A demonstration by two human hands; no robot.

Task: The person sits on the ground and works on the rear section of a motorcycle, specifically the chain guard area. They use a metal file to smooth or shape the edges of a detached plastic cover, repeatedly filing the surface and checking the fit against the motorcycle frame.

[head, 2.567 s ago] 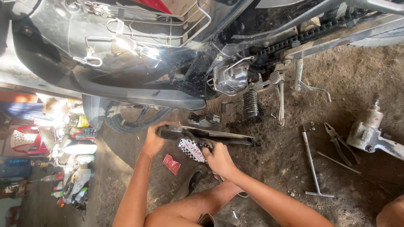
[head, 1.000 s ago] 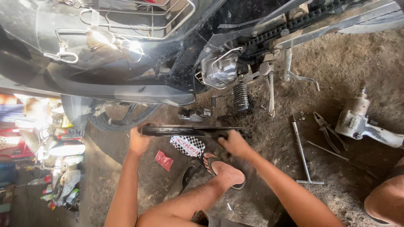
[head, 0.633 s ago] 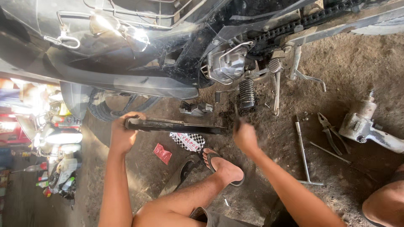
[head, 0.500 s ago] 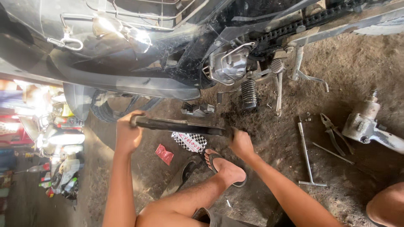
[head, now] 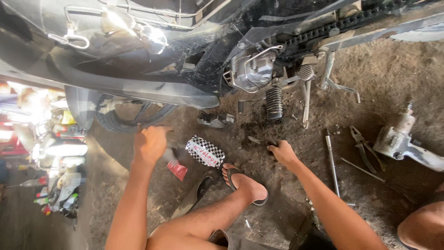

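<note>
My left hand [head: 150, 143] is closed in a fist beside the motorcycle's front tyre [head: 134, 118]. It grips a dark metal part [head: 169, 150], of which only a short stub shows past the fingers. My right hand [head: 283, 153] is down on the dirt below the engine [head: 252, 74], fingertips at a small dark piece [head: 272, 145]; whether it grips that piece is unclear. A checkered black-and-white packet [head: 205, 151] and a red wrapper [head: 177, 170] lie between my hands. My sandalled foot [head: 245, 185] rests just below the packet.
The motorcycle [head: 138, 88] fills the top, with footpeg [head: 274, 103] and side stand [head: 306, 99] hanging down. A T-handle wrench [head: 331, 162], pliers [head: 363, 148] and an impact wrench [head: 402, 141] lie on the right. A dark panel [head: 192, 199] lies by my leg. Another person's knee [head: 423, 227] is at the bottom right.
My right hand has let go of the long dark part and dropped to the ground on the right. My left hand has moved down and right, and the long part is mostly out of sight.
</note>
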